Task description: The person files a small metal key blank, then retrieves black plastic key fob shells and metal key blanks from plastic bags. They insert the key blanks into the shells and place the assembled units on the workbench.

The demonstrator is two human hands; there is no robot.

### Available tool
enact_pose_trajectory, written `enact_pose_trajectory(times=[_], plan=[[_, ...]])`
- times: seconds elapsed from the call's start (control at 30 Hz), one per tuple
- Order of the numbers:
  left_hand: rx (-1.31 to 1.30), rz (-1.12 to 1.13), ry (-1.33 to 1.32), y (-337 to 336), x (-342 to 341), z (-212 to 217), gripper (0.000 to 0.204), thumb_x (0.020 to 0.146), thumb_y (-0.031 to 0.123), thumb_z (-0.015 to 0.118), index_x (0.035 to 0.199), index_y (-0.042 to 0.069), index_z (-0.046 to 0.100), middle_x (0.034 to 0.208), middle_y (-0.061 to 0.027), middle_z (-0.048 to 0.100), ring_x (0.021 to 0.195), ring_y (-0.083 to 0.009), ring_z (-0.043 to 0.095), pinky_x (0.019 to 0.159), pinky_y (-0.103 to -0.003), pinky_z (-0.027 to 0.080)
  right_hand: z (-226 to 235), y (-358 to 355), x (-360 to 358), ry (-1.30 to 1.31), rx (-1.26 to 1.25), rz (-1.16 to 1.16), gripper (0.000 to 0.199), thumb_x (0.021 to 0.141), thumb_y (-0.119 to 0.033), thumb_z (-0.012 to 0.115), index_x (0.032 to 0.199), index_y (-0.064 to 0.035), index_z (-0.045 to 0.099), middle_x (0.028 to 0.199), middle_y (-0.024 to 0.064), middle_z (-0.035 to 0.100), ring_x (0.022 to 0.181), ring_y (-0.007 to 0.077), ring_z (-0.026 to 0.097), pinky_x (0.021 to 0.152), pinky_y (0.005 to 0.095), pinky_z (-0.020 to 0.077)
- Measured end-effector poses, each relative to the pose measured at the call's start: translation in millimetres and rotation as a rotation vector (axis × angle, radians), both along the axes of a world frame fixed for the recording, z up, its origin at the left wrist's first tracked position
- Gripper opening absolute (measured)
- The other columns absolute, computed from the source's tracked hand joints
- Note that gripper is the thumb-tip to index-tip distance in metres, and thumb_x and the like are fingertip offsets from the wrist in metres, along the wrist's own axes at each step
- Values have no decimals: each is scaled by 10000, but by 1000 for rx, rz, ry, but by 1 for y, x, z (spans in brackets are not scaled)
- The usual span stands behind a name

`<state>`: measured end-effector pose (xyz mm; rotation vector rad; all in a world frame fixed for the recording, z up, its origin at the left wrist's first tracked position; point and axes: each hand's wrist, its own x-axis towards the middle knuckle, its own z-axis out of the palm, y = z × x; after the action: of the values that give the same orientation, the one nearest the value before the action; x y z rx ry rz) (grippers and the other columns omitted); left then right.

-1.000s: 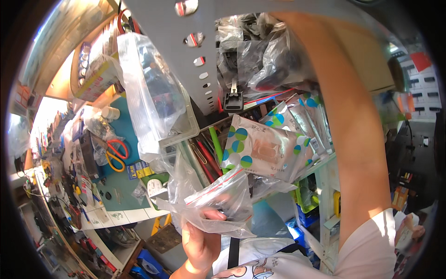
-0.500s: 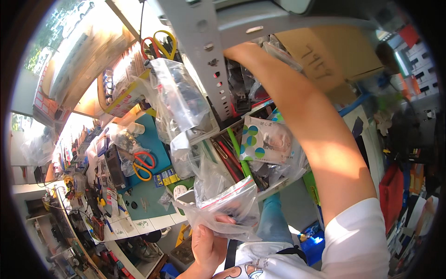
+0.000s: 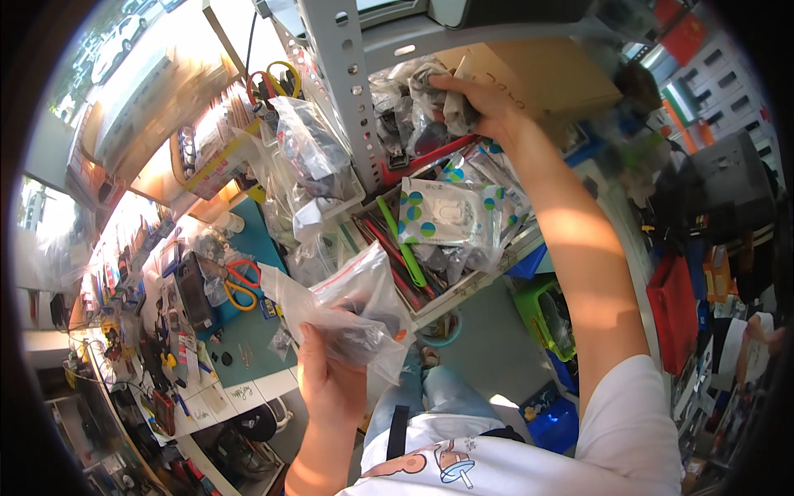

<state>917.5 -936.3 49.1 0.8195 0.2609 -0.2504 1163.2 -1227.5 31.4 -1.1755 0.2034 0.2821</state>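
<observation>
Your left hand (image 3: 337,387) pinches a clear zip bag (image 3: 351,341), its red-striped mouth slanting up to the right, just beside the pen tray (image 3: 465,288). Your right hand (image 3: 495,106), well beyond and to the right, touches a crumpled grey bag (image 3: 456,114) lying at its left; you can't quite tell whether those fingers are closed on it.

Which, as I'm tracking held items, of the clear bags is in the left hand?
The red-lined bag, pinched in the left hand. The upper-left bag lies untouched beyond it, and the right hand is on the crumpled bags.
</observation>
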Motion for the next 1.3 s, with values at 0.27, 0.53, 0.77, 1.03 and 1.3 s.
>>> enact_pose_trajectory(times=[0.27, 0.53, 0.77, 1.03, 1.3], plan=[[27, -32, -70, -8, -28, 12, 459, 961, 423, 354, 1205, 52, 471, 1203, -116, 535, 1061, -266, 554, 897, -459, 432, 22, -7, -116, -166, 295, 35, 352, 878, -208, 599, 1167, -33, 504, 979, 115, 624, 873, 261, 628, 742, 379, 560], [-83, -235, -122, -81, 90, 22, 421, 978, 359, 345, 1213, 27, 455, 1181, -203, 517, 1080, -387, 527, 946, -478, 434, 63, -17, -265, -115, 473, -349, 328, 883, -214, 572, 1180, -99, 493, 1127, 70, 567, 1001, 200, 576, 900, 445, 476], [337, 178, 61, -184, 248, -22, 295, 909, 228, 518, 1172, 95, 535, 1112, -124, 575, 947, -236, 574, 789, -455, 490, 46, -17, -376, 19, 446, -498, 422, 878, -222, 568, 1269, -108, 457, 1170, 101, 543, 1007, 246, 569, 756, 408, 544], [2000, 7, -941, -223, 251, -60, 266, 866, 229, 468, 1005, 85, 644, 1096, -124, 601, 1016, -274, 557, 878, -468, 433, 42, -14, -419, 44, 299, -543, 430, 880, -257, 583, 1269, -106, 479, 1161, 82, 573, 975, 213, 588, 773, 388, 518], [450, 220, -432, -50, 42, 19, 258, 825, 172, 623, 668, -33, 622, 591, -92, 585, 583, -124, 517, 576, -298, 429, 27, 71, -392, -1, 505, -44, 527, 914, -256, 513, 1375, -94, 315, 1339, 68, 427, 1199, 237, 446, 945, 400, 433]])
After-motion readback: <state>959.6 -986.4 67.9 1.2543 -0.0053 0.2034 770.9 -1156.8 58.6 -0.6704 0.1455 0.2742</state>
